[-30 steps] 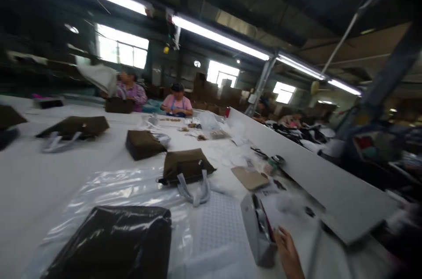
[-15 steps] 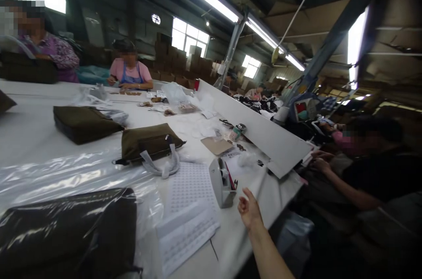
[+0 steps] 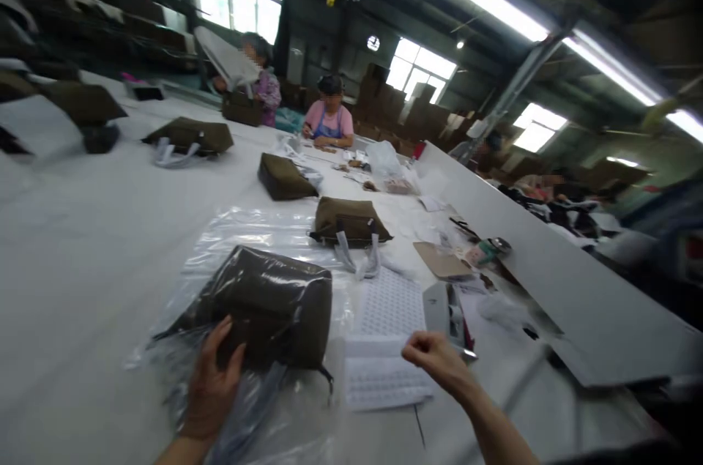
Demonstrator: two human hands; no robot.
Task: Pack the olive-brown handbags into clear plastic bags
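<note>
A dark olive handbag (image 3: 274,296) lies inside a clear plastic bag (image 3: 201,253) in front of me. My left hand (image 3: 214,377) rests at its near left side, thumb and fingers spread over the plastic. To the right, my right hand (image 3: 436,359) hovers over printed white sheets (image 3: 392,370) with its fingers pinched together. Whatever is between those fingertips, if anything, is too small to see. Just behind that hand stands a grey tape dispenser (image 3: 439,307), partly covered by it.
Further olive handbags (image 3: 348,220) with wrapped handles lie across the white table (image 3: 82,267). A brown card (image 3: 442,260) and a jar (image 3: 488,251) sit near a white upright board (image 3: 538,267) on the right. Across the table, a person in a blue apron (image 3: 329,124) works.
The view has swung left, and the plastic-wrapped handbag now lies near the middle. My left hand has come into view on it. My right hand has moved left, from beside the dispenser to over the sheets.
</note>
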